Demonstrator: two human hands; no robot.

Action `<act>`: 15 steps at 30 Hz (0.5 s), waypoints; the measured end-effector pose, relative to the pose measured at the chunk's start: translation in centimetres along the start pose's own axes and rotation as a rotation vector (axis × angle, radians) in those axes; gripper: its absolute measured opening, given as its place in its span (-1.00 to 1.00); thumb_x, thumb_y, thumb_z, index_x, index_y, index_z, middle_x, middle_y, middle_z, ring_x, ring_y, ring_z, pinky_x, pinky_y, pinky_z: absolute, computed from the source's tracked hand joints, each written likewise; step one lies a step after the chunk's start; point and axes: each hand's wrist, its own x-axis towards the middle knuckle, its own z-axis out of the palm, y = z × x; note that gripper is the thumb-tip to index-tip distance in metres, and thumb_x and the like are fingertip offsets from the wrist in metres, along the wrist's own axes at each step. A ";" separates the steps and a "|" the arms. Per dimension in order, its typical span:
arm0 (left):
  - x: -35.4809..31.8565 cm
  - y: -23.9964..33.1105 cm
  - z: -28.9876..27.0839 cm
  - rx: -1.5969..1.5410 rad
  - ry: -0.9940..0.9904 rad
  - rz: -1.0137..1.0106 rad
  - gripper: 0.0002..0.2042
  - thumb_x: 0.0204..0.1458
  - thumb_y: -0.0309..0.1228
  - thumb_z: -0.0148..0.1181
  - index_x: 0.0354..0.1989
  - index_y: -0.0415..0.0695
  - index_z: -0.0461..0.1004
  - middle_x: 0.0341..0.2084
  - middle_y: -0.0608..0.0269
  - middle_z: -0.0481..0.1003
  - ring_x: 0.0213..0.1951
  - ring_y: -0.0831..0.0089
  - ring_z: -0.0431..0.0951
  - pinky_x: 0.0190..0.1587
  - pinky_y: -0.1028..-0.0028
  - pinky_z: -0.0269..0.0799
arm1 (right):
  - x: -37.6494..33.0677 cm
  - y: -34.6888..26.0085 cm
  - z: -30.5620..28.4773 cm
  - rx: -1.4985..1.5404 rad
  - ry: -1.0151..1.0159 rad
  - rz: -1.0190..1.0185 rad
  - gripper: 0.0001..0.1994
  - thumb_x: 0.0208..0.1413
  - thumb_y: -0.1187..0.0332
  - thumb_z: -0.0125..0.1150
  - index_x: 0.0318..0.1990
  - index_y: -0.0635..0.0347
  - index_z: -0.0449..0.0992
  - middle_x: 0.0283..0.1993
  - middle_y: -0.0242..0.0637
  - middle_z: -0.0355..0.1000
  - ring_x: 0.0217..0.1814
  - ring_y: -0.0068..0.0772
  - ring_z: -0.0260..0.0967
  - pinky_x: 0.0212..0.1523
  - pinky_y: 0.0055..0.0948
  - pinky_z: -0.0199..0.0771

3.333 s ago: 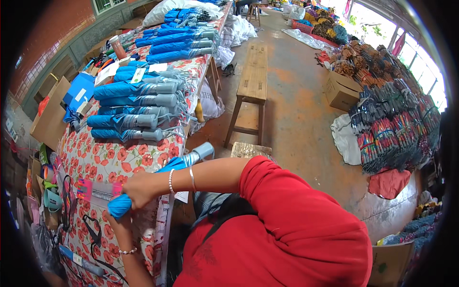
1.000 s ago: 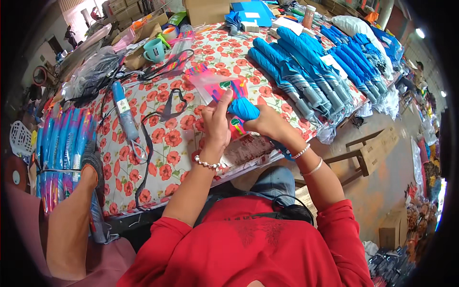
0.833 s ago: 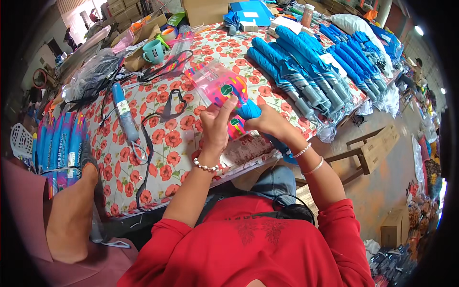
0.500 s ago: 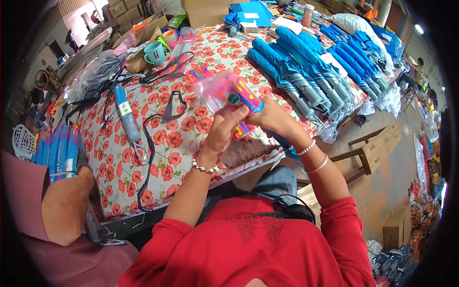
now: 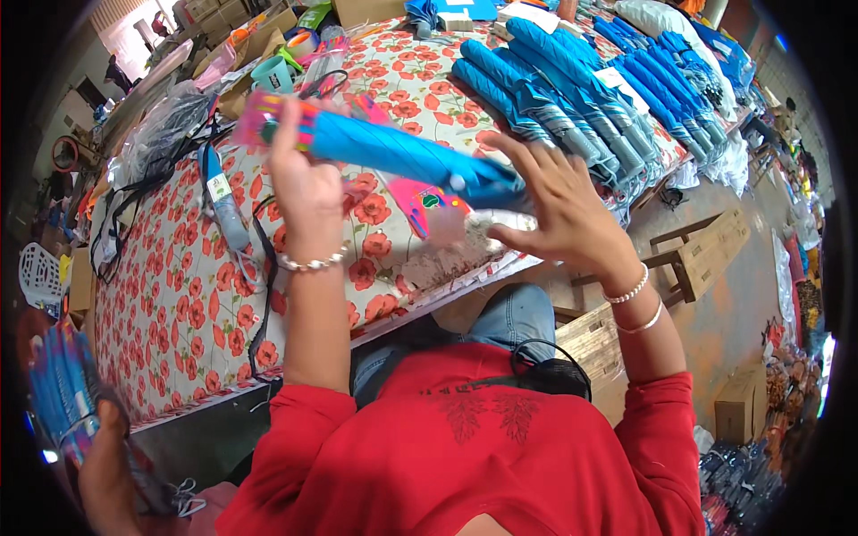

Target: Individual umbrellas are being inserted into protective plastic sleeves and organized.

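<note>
A folded blue umbrella [image 5: 384, 150] lies slantwise in the air above the flowered tablecloth. My left hand [image 5: 306, 179] is closed round its left end, where a pink printed plastic sleeve [image 5: 257, 118] shows, blurred by motion. At the umbrella's other end my right hand [image 5: 563, 196] is open, fingers spread; whether it touches the umbrella I cannot tell. Beneath the umbrella, a bright pink patterned sleeve [image 5: 425, 204] rests on the cloth near the table's front edge.
Piled blue umbrellas [image 5: 545, 85] lie at the back right. One packed umbrella [image 5: 223, 201] and a black strap [image 5: 261, 313] are on the left, a teal mug [image 5: 272, 75] farther back. At lower left, another person's hand [image 5: 112, 447] holds an umbrella bundle [image 5: 67, 384]. A wooden stool [image 5: 706, 255] stands right.
My hands have parted: the left moved left and up with the umbrella, the right moved right and opened. The other person's bundle has shifted down and left.
</note>
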 end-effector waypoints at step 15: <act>-3.8 -0.6 3.4 -0.020 -0.068 -0.143 -0.81 0.08 -0.30 0.10 -0.28 -0.17 0.38 -0.47 0.18 0.45 -0.37 0.34 0.47 -0.20 0.28 0.43 | 0.6 -2.5 0.9 0.102 0.185 -0.302 -0.31 -0.42 0.37 0.38 0.05 -0.13 0.33 0.05 -0.14 0.14 0.09 -0.01 0.12 0.00 -0.14 0.15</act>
